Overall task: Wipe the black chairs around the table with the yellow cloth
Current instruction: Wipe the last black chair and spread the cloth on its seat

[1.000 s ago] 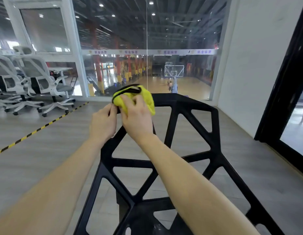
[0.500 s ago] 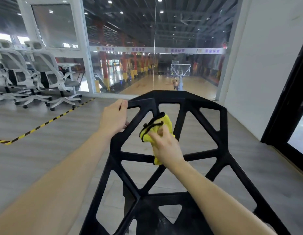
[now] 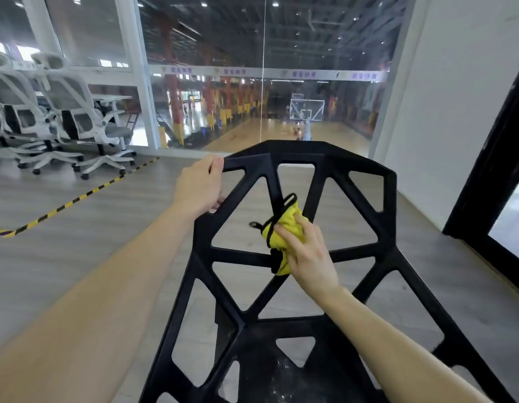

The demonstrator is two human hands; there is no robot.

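Note:
A black chair (image 3: 387,210) with an open lattice back stands right in front of me, its back tilted away and its seat near the bottom of the view. My left hand (image 3: 198,187) grips the upper left edge of the chair back. My right hand (image 3: 309,254) holds a bunched yellow cloth (image 3: 284,231) with black trim. It presses the cloth against the struts in the middle of the back.
Two white office chairs (image 3: 78,117) stand at the left by a glass wall (image 3: 264,82). Yellow-black tape (image 3: 78,196) runs across the grey wood floor. A white wall (image 3: 456,97) and a black door frame (image 3: 485,170) are on the right.
My right hand has carried the cloth from the chair back's top left edge down to the middle struts. My left hand has stayed on the upper left edge.

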